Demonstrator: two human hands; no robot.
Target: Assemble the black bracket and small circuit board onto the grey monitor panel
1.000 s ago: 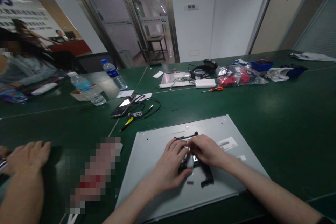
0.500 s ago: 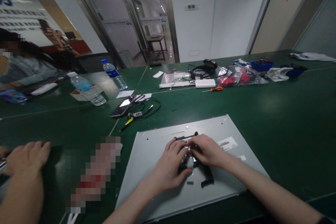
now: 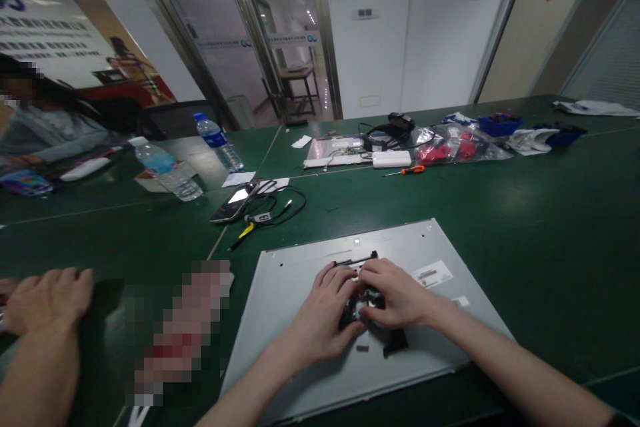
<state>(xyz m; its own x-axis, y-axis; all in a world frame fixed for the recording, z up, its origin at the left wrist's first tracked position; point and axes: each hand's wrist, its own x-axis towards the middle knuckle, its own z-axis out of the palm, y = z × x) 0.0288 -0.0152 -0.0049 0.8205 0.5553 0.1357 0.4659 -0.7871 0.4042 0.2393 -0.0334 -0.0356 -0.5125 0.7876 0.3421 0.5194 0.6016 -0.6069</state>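
Note:
A flat grey metal panel (image 3: 295, 373) lies on the green table, with a white label (image 3: 434, 274) at its right. On its middle sits a black bracket-like assembly (image 3: 397, 343) with small parts, partly covered by both hands. My left hand (image 3: 330, 307) curls round the assembly's left side, fingers bent and thumb below. My right hand (image 3: 393, 290) pinches at its right side, fingertips meeting near the left hand's. Whatever lies between the fingertips is too small and hidden to make out.
Behind the panel lie a phone (image 3: 234, 203), a black cable (image 3: 295, 213), an orange screwdriver (image 3: 413, 169), a white box (image 3: 391, 159) and plastic bags (image 3: 463, 145). Bottles (image 3: 170, 170) stand back left. Another person's hand (image 3: 50, 297) rests at the left.
My right thumb has shifted down and left, bending in over the middle of the assembly. My left hand has hardly moved. The other person's hand moved slightly.

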